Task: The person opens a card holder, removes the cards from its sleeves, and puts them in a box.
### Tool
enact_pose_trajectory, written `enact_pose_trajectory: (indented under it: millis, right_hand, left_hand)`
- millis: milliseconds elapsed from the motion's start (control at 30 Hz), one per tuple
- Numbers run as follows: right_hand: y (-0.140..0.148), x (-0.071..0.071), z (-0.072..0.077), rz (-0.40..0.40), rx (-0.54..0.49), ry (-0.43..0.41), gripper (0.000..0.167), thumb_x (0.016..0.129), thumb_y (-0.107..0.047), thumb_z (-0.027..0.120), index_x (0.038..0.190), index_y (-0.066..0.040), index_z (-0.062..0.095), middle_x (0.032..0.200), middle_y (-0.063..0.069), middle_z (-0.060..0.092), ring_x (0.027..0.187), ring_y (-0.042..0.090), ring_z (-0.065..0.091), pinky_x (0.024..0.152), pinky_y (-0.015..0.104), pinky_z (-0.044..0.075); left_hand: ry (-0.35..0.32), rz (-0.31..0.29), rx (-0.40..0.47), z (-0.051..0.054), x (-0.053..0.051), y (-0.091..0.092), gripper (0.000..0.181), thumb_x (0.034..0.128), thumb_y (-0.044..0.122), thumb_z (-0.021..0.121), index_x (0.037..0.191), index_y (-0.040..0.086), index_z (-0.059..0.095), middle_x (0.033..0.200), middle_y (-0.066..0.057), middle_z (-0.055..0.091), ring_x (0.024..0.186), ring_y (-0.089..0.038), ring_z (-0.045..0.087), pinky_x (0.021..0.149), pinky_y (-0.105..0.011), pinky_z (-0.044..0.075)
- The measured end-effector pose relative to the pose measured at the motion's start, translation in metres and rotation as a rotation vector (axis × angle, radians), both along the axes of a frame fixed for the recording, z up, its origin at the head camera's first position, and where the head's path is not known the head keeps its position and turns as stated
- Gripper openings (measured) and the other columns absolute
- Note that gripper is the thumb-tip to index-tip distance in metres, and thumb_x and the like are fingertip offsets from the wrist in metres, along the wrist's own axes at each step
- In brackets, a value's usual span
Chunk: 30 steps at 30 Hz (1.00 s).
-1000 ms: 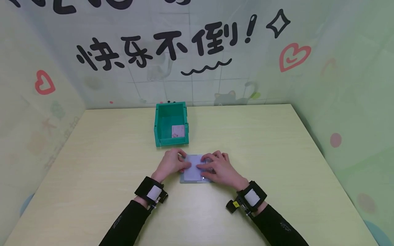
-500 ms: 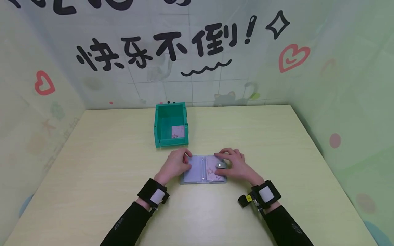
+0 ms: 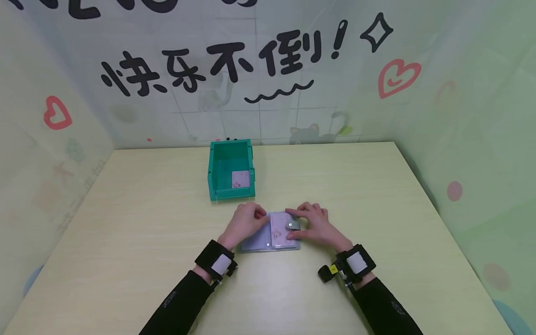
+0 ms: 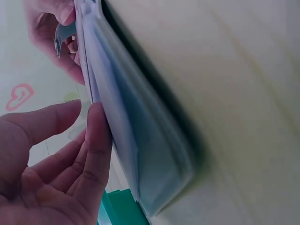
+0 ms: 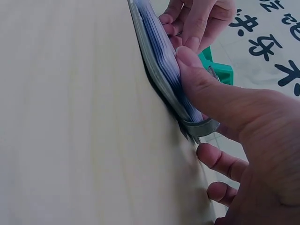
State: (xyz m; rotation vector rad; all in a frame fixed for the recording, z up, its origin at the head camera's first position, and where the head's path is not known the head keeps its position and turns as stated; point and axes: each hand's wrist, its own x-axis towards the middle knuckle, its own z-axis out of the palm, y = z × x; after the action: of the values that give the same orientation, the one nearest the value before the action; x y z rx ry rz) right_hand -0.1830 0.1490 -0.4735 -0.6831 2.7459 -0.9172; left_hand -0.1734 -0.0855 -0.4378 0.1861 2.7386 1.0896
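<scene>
A small loose-leaf card binder [image 3: 256, 241] lies spread on the table, with a clear cover and lilac pages. On its right side is a pink patterned page [image 3: 279, 231], and a grey snap strap [image 3: 293, 225] folds over the edge. My left hand [image 3: 248, 223] is over the binder's middle; in the left wrist view its index finger touches the page, while the thumb stands apart. My right hand [image 3: 316, 226] rests on the right side, index fingertip near the top and thumb lower down. The right wrist view shows that thumb [image 5: 206, 79] pressing on the page stack [image 5: 161, 51].
Behind the binder stands a green plastic bin [image 3: 231, 194] with a pink patterned card or booklet [image 3: 240, 179] inside. The pale wooden table [image 3: 167, 195] meets printed curtain-like walls [image 3: 226, 111] at the back and sides.
My right hand went right, uncovering the pink page and strap, then came slightly back left. The binder slid a little left. My left hand moved right, from the left page to the binder's middle.
</scene>
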Motion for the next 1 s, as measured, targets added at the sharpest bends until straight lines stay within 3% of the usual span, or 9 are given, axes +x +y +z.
enact_pose_trajectory:
  millis: [167,333,667,1000]
  right_hand:
    - [-0.012,-0.001,-0.002,0.013,-0.002,0.011,0.071,0.077,-0.043,0.085,0.141,-0.024,0.06,0.112,0.004,0.054,0.106,0.024,0.038,0.089,0.042,0.022]
    - [-0.018,0.0,-0.003,0.012,-0.023,0.01,0.071,0.077,-0.042,0.086,0.14,-0.024,0.061,0.106,0.002,0.051,0.103,0.024,0.037,0.087,0.041,0.02]
    - [-0.019,0.001,-0.004,0.002,-0.012,0.007,0.071,0.078,-0.043,0.084,0.142,-0.023,0.059,0.109,0.005,0.05,0.107,0.026,0.038,0.09,0.043,0.021]
    - [-0.017,0.001,-0.003,0.013,-0.016,0.003,0.072,0.078,-0.042,0.085,0.143,-0.023,0.058,0.108,0.003,0.051,0.106,0.024,0.038,0.09,0.042,0.021]
  left_hand:
    - [-0.056,0.049,0.018,-0.001,-0.001,-0.006,0.022,0.094,0.02,0.071,0.106,0.002,0.075,0.087,-0.008,0.07,0.074,-0.017,0.06,0.067,-0.025,0.049]
    - [-0.106,0.06,0.066,0.0,-0.001,-0.009,0.024,0.093,0.019,0.072,0.106,0.0,0.074,0.081,-0.008,0.071,0.066,-0.014,0.062,0.063,-0.023,0.049]
    - [-0.165,0.07,0.15,-0.005,-0.003,-0.013,0.025,0.0909,0.015,0.074,0.111,-0.001,0.072,0.085,-0.009,0.075,0.068,-0.015,0.066,0.066,-0.025,0.055]
    - [-0.184,0.094,0.175,-0.007,-0.005,-0.013,0.021,0.0904,0.01,0.074,0.109,0.0,0.073,0.081,-0.008,0.074,0.066,-0.014,0.063,0.065,-0.023,0.052]
